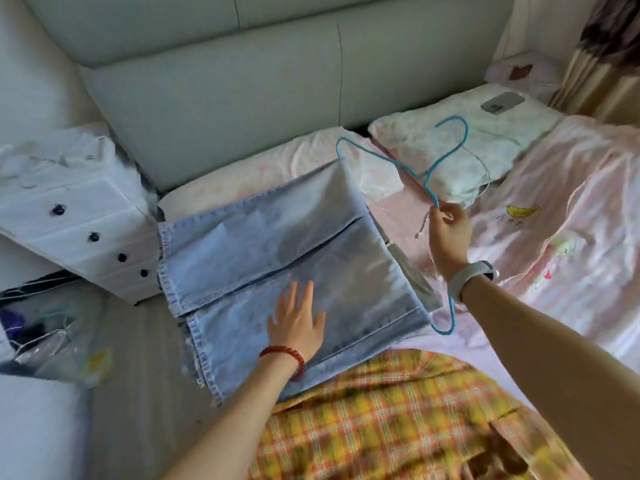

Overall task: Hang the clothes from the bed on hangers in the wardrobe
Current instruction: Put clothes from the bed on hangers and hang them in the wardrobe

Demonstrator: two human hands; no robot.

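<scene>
Your right hand (448,225) pinches the thin blue wire hanger (420,174); your left hand (298,320) lies flat, fingers spread, on the folded pale-blue denim jeans (277,251) mid-bed. Nothing's hung yet; the yellow plaid shirt (398,410) at the bed's near edge also waits.

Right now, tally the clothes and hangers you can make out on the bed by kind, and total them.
Denim garment, folded, left hand flat on it: 1
White buttoned garment: 1
Yellow plaid garment: 1
Blue wire hanger, pinched by the right hand: 1
Total: 4
</scene>
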